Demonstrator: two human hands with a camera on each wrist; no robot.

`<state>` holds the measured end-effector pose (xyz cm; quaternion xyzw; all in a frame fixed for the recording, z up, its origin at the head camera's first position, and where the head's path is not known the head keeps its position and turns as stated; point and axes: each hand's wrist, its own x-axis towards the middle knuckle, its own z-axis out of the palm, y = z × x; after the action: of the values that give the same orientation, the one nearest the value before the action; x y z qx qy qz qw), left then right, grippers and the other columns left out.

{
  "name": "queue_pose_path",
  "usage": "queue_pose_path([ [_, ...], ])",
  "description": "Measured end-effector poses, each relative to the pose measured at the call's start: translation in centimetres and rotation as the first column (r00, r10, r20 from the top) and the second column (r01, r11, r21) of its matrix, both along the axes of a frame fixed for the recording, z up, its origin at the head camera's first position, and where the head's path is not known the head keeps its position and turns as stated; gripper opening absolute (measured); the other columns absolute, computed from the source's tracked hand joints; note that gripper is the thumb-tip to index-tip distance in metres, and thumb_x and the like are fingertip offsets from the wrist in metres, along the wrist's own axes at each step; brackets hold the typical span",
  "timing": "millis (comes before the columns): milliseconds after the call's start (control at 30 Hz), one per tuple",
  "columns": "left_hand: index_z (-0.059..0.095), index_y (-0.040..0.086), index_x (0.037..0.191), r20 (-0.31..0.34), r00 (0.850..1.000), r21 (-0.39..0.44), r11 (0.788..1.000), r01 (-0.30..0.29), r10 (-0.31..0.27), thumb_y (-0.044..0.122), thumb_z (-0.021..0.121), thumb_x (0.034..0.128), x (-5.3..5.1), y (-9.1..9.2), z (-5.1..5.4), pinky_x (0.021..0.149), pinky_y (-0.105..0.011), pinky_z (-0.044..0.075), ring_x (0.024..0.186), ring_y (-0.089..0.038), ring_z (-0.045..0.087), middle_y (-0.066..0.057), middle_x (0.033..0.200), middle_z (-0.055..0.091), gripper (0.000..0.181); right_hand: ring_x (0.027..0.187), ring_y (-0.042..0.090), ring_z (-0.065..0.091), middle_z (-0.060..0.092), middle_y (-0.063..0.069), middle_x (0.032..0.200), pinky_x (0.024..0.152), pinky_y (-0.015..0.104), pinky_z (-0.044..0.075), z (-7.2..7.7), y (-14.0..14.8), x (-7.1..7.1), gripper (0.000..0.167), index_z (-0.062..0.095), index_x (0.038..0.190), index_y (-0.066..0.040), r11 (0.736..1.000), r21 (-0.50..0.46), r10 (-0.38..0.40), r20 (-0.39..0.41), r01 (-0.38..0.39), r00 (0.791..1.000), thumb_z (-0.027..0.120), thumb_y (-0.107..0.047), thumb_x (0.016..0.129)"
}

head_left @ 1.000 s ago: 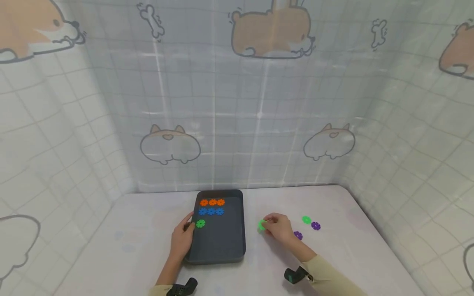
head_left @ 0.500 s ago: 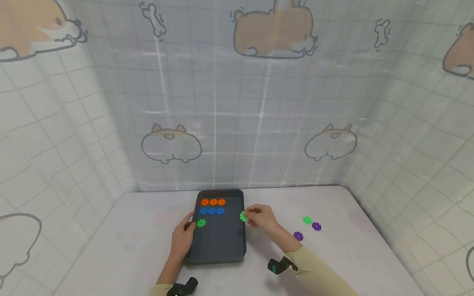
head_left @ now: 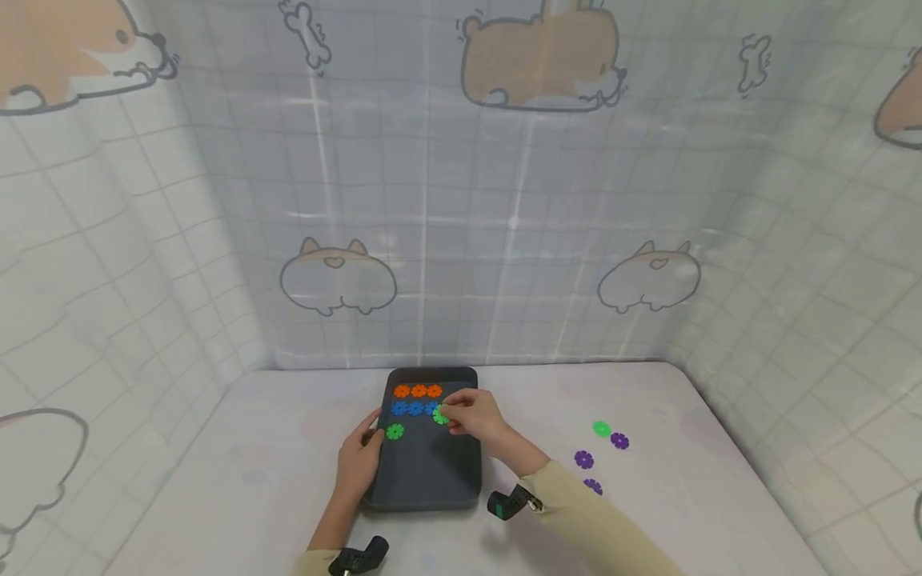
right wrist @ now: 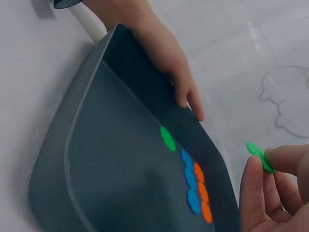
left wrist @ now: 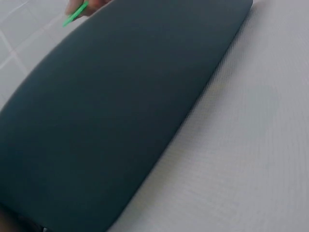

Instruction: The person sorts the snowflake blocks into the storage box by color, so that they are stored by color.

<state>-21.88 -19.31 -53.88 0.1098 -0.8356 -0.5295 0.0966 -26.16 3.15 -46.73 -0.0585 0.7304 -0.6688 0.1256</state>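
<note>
My right hand (head_left: pixel 477 414) pinches a green flower-shaped disc (right wrist: pixel 259 157) between thumb and fingertips, above the dark grey tray (head_left: pixel 432 480). In the head view this disc partly covers the right end of a row of blue flower discs (head_left: pixel 415 409). Behind that row lies a row of orange flower discs (head_left: pixel 418 391). Another green flower disc (head_left: pixel 394 432) lies in the tray near its left wall. My left hand (head_left: pixel 358 462) grips the tray's left rim, with the thumb on the inner side. The left wrist view shows mostly the tray's outer side.
On the white table (head_left: pixel 670 496), right of the tray, lie a green disc (head_left: pixel 602 430) and several purple discs (head_left: pixel 584 459), one partly hidden by the right sleeve (head_left: pixel 583 512). A patterned curtain (head_left: pixel 461 320) rises behind and at both sides.
My right hand has carried the green disc leftward from over the table, across the tray's right rim, to above the tray. The left hand stays on the rim.
</note>
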Motion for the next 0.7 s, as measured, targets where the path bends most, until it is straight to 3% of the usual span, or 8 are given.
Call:
queue_pose_path([
  [300, 0.049, 0.013, 0.143, 0.008, 1.0, -0.003, 1.0, 0.002, -0.002, 0.017, 0.049, 0.0998, 0.1, 0.0, 0.0, 0.091, -0.052, 0.042, 0.105, -0.032, 0.056, -0.022, 0.122, 0.06, 0.044, 0.065, 0.019, 0.064, 0.067, 0.009, 0.084, 0.063, 0.034, 0.056, -1.0, -2.6, -0.5, 0.017, 0.071, 0.099, 0.001, 0.999, 0.022, 0.044, -0.029, -0.043, 0.999, 0.073, -0.011, 0.087],
  [700, 0.051, 0.012, 0.142, -0.009, 1.0, -0.024, 1.0, 0.002, -0.002, 0.016, 0.05, 0.0993, 0.1, 0.1, 0.1, 0.087, -0.05, 0.043, 0.103, -0.032, 0.058, -0.021, 0.118, 0.062, 0.043, 0.066, 0.016, 0.065, 0.066, 0.007, 0.084, 0.066, 0.035, 0.056, -1.8, -5.3, -1.4, 0.026, 0.07, 0.106, 0.002, 0.996, 0.044, 0.073, 0.049, -0.075, 0.996, 0.074, -0.013, 0.086],
])
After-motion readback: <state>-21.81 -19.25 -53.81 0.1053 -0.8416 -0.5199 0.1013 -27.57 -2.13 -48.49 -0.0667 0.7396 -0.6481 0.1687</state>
